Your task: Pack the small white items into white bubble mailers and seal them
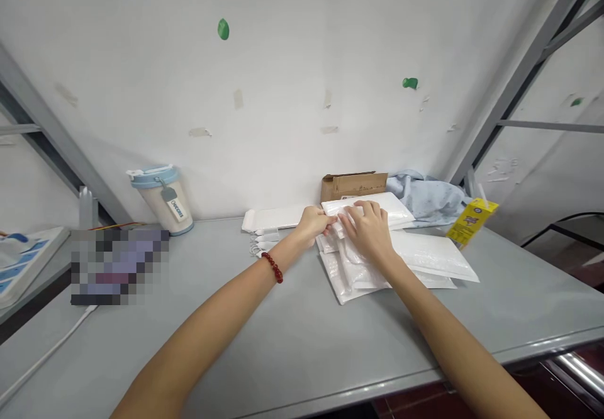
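Note:
A white bubble mailer (389,208) lies tilted on top of a loose pile of similar mailers (438,252). My left hand (315,224), with a red bead bracelet (272,268) at its wrist, pinches the mailer's left end between thumb and fingers. Close beside it, my right hand (370,230) bends its fingers over the same mailer, thumb near the left end. The fingers partly cover that end, so its opening or flap cannot be made out. White cables (259,244) and a flat white package (271,219) lie left of my left hand.
Against the wall stand a cardboard box (358,184) and a crumpled light-blue cloth (425,195). A yellow drink carton (473,223) leans at the right. On the left are a blue-lidded cup (165,200), a blurred-out device (120,265), a white cable (51,350) and a power strip (33,262).

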### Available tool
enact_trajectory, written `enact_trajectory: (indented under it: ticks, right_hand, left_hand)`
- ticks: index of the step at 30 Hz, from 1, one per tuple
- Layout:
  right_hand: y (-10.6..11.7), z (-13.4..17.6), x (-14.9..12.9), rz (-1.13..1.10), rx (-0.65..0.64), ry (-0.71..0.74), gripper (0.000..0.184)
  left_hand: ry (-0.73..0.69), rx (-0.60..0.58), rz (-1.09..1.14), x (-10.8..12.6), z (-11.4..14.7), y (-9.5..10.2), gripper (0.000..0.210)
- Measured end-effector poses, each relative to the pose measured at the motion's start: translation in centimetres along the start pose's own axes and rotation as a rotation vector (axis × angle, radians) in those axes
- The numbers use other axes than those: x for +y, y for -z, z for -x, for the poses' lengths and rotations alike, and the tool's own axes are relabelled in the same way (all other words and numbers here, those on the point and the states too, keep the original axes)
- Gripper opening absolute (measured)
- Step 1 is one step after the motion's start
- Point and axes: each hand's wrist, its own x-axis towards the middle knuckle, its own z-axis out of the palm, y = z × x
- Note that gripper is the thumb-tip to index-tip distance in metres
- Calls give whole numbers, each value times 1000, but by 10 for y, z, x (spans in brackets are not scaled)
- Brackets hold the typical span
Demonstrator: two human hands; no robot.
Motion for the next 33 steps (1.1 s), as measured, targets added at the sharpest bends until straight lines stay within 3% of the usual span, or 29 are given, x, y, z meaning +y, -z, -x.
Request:
enact_trajectory:
  ticks: [4, 9, 12, 14, 17, 21, 25, 29, 33]
  right_hand:
    - [-1, 1, 0, 8, -83, -18, 30]
    - [2, -1, -3, 29, -155, -43, 33]
    - [3, -1, -6, 50, -179, -37, 34]
    - [4, -1, -6, 53, -184, -41, 35]
    - [5, -1, -7, 41, -183, -46, 35]
    - [7, -2, -7, 37, -226, -65, 36]
    - [10, -3, -9, 37, -271, -94, 37]
    - [10, -3, -8, 49, -278, -86, 39]
    - [8, 0, -11, 69, -249, -46, 39]
  left_hand:
    - [23, 111, -178, -11, -10, 32, 12]
    - [107, 371, -544, -31, -17, 117, 11]
    - [218, 434, -698, -40, -16, 160, 12]
    - [294, 434, -755, -44, -14, 175, 14]
    - [396, 386, -771, -48, -9, 181, 16]
    - [463, 300, -697, -51, -5, 175, 19]
    - [489, 291, -636, -52, -6, 168, 25]
    - [471, 298, -535, -52, -10, 163, 22]
    - [334, 350, -382, -49, -13, 161, 23]
